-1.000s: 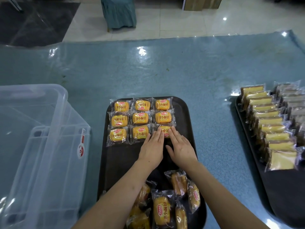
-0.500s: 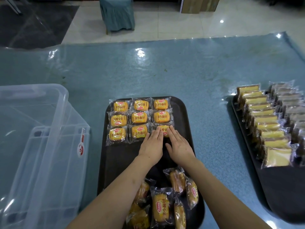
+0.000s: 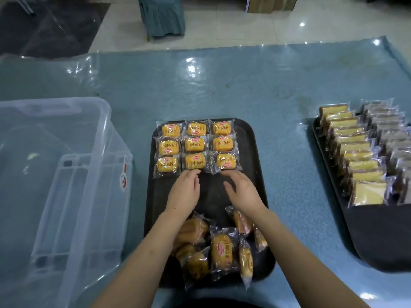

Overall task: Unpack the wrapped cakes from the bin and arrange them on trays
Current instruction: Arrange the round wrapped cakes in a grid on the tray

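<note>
Seen from above, over a blue counter (image 3: 255, 85) under clear plastic. At the centre near the front edge, a dark tray (image 3: 251, 174). Across its far end, nine wrapped cakes (image 3: 194, 144) in a neat three-by-three block, yellow with red labels. At its near end, a loose pile (image 3: 220, 247) of more wrapped cakes, some on their sides.

Between block and pile, over the bare middle of the tray, two hands. Left hand (image 3: 184, 190) with fingers loosely curled, holding nothing, fingertips just beside the near edge of the middle cake in the closest row. Right hand (image 3: 241, 187) likewise relaxed and empty, fingers curved, just short of the closest row's right cake. Contact with the wrappers hard to judge.

At the counter's left edge, a clear plastic bin (image 3: 66, 174), its contents unclear. At the right edge, a second tray (image 3: 378, 236) with two rows of wrapped slices (image 3: 355, 152) leaning one against the next.
</note>
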Tool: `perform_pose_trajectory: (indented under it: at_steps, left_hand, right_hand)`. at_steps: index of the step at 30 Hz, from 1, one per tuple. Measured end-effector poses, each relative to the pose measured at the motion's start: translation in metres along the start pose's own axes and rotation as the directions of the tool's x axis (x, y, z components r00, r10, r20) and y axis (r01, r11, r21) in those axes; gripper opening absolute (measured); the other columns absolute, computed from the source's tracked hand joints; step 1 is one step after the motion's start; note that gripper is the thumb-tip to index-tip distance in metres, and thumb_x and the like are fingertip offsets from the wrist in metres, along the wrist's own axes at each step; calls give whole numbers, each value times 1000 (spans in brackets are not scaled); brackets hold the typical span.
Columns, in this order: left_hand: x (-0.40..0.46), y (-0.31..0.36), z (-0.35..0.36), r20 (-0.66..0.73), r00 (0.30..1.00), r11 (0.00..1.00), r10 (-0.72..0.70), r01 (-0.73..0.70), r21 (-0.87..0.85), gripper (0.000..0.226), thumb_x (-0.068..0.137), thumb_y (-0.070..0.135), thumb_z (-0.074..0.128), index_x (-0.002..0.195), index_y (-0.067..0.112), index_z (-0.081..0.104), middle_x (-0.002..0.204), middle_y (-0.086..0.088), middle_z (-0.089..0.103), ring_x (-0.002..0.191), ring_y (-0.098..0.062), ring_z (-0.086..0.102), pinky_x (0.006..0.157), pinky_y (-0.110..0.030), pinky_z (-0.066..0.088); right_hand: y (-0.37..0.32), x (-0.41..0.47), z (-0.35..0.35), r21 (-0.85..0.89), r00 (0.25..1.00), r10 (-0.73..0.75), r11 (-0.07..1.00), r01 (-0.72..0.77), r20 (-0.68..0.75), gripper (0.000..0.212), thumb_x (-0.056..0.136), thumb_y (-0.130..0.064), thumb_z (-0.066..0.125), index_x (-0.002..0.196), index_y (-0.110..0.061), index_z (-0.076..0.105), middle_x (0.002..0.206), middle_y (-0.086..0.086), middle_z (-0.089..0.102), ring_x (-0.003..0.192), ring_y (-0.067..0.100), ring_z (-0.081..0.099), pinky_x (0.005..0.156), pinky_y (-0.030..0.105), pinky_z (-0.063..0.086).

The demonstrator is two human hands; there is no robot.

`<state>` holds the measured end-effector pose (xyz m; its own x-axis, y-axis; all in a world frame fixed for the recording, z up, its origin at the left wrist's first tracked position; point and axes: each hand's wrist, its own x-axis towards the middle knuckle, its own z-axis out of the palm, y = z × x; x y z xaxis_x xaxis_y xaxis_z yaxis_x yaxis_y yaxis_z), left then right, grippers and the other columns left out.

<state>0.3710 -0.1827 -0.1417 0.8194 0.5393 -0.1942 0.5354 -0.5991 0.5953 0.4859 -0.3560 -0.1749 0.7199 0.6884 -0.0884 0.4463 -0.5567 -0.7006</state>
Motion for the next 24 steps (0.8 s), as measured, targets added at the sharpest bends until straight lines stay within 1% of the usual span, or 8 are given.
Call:
perform_pose_trajectory:
  at_steps: [5,9,12,16,19,22,23,24]
  left_hand:
    - [-41,-27,-17,4,998,998,-61,61,-16,35,110,26,46,143,21,56,136,2,60,117,-12,60,99,-29,51]
    - [-75,-47,-19,27,997,997,-75,75,-11,34,109,27,48,141,19,59,135,1,60,121,-14,59,101,-28,47]
    - [-95,-63,-20,20,997,997,-81,81,0,32,107,25,52,137,20,62,131,2,62,119,-13,59,101,-28,48]
    - [-112,-76,-22,61,994,996,-87,87,-4,27,106,23,53,129,20,66,127,4,61,115,-13,59,97,-25,46]
    - [-119,-83,-24,76,995,998,-64,62,27,22,104,23,54,120,23,69,122,6,59,111,-13,59,95,-26,47]
    - [-126,-90,-25,91,993,997,-81,79,18,24,104,21,55,124,22,68,126,3,58,114,-16,59,99,-30,48]
    - [-128,-93,-26,106,991,996,-87,86,20,26,104,21,55,127,21,68,127,0,59,116,-18,59,100,-32,48]
    - [-130,-96,-27,120,988,995,-98,96,21,28,104,22,55,129,19,66,129,-2,59,117,-20,59,101,-33,48]
  right_hand:
    - [-28,-35,18,78,991,-9,997,-2,133,32,103,-21,62,135,-22,65,128,-8,65,121,7,60,108,35,51]
    - [-45,-60,33,118,977,16,992,-42,214,32,103,-21,63,135,-24,65,127,-9,65,118,3,61,106,30,52]
    - [-55,-75,39,99,971,12,994,-36,239,37,102,-11,59,137,-23,64,133,-7,63,121,3,59,107,25,49]
    - [-60,-84,49,34,952,-76,997,69,298,46,96,2,56,133,-22,67,135,-6,60,124,11,58,111,29,46]
    - [-60,-85,52,-14,935,-66,997,76,348,53,91,6,56,132,-25,68,140,-7,55,125,14,57,109,29,46]
    - [-62,-85,51,-40,917,-68,995,91,392,50,92,0,67,135,-26,68,143,-6,54,110,5,56,99,24,47]
    - [-62,-84,51,-46,912,-64,995,91,405,50,92,-4,71,137,-27,66,145,-7,54,110,4,55,101,25,47]
    - [-63,-84,51,-52,905,-57,995,87,422,52,92,-8,73,139,-29,64,147,-8,52,117,5,55,105,27,47]
